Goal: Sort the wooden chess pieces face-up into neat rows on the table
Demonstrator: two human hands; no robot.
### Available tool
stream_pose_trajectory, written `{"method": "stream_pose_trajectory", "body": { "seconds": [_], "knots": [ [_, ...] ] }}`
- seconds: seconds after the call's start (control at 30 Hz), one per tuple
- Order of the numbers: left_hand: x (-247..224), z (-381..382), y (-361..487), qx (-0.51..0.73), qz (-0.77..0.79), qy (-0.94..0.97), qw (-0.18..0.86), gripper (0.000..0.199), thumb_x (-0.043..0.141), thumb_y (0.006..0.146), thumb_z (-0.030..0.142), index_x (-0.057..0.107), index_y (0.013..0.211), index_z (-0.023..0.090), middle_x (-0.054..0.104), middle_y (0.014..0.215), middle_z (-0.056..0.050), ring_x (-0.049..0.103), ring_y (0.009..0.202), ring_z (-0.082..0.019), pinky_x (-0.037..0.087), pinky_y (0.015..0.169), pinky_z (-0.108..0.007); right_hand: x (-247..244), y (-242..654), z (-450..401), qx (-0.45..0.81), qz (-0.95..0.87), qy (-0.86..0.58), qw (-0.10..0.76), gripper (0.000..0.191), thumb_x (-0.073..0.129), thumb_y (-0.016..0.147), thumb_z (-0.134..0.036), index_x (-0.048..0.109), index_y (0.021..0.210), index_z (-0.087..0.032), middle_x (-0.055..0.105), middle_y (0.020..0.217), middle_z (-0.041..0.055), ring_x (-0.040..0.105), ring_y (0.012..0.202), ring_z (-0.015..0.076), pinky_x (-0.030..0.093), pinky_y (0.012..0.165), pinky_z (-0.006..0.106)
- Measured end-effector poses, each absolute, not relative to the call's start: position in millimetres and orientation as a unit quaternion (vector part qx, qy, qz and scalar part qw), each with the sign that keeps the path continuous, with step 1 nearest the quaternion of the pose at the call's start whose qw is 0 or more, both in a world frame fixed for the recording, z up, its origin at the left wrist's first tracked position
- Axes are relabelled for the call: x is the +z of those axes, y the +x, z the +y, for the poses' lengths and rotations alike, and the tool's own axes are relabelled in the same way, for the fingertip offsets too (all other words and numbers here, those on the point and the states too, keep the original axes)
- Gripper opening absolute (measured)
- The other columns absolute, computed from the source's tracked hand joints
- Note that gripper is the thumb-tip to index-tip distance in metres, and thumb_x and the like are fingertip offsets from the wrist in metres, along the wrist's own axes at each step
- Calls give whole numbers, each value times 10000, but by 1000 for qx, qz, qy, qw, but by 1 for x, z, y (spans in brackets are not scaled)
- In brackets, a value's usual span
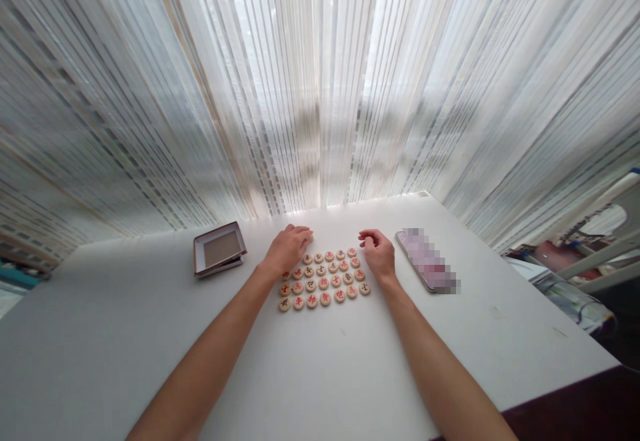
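Round wooden Chinese chess pieces (323, 283) with red or black characters lie face up in several neat rows on the white table. My left hand (289, 249) reaches over the far left corner of the rows and covers part of them. At its fingertips is a single chess piece (311, 237), pinched just beyond the far row; its face is hidden. Beside the far right corner of the rows, my right hand (379, 254) has its fingers curled in loosely, and nothing shows between them.
An open shallow box (199, 264) stands on the table (300, 374) to the left. To the right lies a phone (425, 271), its screen blurred out. A striped sheer curtain (320, 94) hangs behind the table, and a rack with assorted items (575, 274) is at the far right.
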State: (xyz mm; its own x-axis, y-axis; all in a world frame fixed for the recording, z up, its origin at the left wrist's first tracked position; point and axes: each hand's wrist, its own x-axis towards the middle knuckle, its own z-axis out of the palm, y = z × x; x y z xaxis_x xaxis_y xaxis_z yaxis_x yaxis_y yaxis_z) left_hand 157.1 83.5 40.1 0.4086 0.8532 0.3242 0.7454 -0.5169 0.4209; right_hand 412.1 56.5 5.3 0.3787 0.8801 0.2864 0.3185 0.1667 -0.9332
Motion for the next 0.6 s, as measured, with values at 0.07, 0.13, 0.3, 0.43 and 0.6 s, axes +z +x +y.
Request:
{"method": "stream_pose_trajectory", "body": {
  "seconds": [0.07, 0.13, 0.3, 0.43, 0.6],
  "knots": [
    [39, 87, 157, 238, 469, 845, 93, 247, 587, 871, 213, 732, 1068, 251, 695, 1226, -58, 562, 1088, -288, 422, 977, -420, 5, 412, 57, 243, -501, -598, 576, 255, 465, 804, -262, 699, 882, -201, 753, 830, 41, 693, 690, 194, 525, 656, 285],
    [39, 90, 156, 226, 463, 853, 82, 235, 572, 888, 233, 740, 1050, 264, 705, 1207, -59, 559, 1075, -295, 423, 949, -424, 5, 412, 57, 244, -501, -599, 575, 252, 468, 805, -265, 700, 879, -200, 753, 834, 43, 693, 692, 194, 524, 655, 284],
    [40, 91, 153, 211, 454, 864, 58, 215, 557, 908, 270, 753, 993, 257, 723, 1160, -71, 551, 1059, -308, 399, 921, -422, 5, 412, 57, 247, -502, -600, 572, 252, 466, 809, -262, 701, 884, -208, 753, 846, 39, 695, 700, 192, 525, 658, 281],
    [44, 91, 154, 205, 445, 870, 52, 189, 571, 896, 280, 757, 886, 249, 758, 1009, -67, 578, 975, -288, 410, 890, -397, 6, 412, 56, 247, -503, -600, 570, 251, 464, 811, -260, 699, 884, -210, 754, 844, 38, 697, 699, 195, 528, 663, 286],
    [46, 92, 157, 219, 449, 865, 50, 155, 593, 868, 264, 744, 860, 233, 756, 830, -72, 599, 904, -285, 429, 864, -398, 5, 412, 56, 239, -508, -600, 569, 246, 462, 811, -249, 695, 880, -210, 751, 832, 35, 698, 691, 191, 531, 654, 281]
  ]
}}
